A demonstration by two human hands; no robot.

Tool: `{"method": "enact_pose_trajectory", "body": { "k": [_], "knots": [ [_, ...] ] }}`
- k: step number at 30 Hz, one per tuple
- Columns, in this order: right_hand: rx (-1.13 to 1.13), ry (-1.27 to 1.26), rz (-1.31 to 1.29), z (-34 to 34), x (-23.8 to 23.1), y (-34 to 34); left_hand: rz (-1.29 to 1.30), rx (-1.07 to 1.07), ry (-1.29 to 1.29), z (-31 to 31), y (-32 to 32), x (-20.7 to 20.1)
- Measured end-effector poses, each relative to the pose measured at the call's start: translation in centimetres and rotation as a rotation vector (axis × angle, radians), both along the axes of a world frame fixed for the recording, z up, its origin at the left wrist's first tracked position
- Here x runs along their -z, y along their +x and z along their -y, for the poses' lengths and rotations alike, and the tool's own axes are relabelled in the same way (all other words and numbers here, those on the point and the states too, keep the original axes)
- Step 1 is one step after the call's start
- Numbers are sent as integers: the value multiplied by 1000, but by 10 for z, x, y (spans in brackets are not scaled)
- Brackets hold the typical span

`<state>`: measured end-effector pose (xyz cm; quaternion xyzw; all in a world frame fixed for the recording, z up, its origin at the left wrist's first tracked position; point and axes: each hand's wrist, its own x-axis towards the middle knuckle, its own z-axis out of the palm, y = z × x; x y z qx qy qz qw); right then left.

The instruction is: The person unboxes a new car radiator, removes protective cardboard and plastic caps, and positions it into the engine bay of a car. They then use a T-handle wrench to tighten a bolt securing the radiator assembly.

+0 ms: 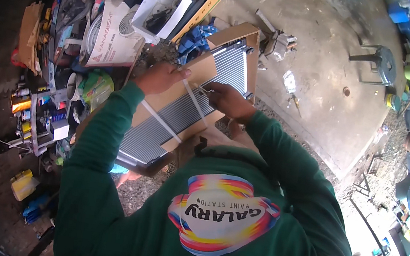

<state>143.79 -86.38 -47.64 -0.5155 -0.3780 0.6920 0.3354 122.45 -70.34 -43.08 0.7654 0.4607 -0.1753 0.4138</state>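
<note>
A silver finned radiator (232,68) lies in an open cardboard box (235,34) in front of me, tilted up toward the right. Brown cardboard sheeting (199,70) covers part of its fins, and two white straps (162,121) run across it. My left hand (162,78) rests at the upper left edge of the cardboard, its fingers closed at the far end of one strap. Over the fins, my right hand (230,102) is closed round a small, thin metal tool (202,90); its exact kind is too small to tell. The tool's tip points toward that strap.
A white fan carton (116,38) and an open white box (162,12) stand among clutter at left. Blue cloth (196,39) lies beyond the radiator box. Metal parts (279,44) sit on the concrete floor (318,96); a dark stool (379,65) is farther right.
</note>
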Motion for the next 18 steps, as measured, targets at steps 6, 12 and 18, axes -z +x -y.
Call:
{"method": "enact_pose_trajectory", "body": {
  "k": [6,12,18],
  "knots": [
    [-130,357,328,-11,28,6,1,60,22,4,-3,3],
    [-92,484,351,-9,31,5,16,4,-27,12,-6,6],
    [-184,463,399,-8,24,9,-11,10,-16,17,0,-5]
  ]
}}
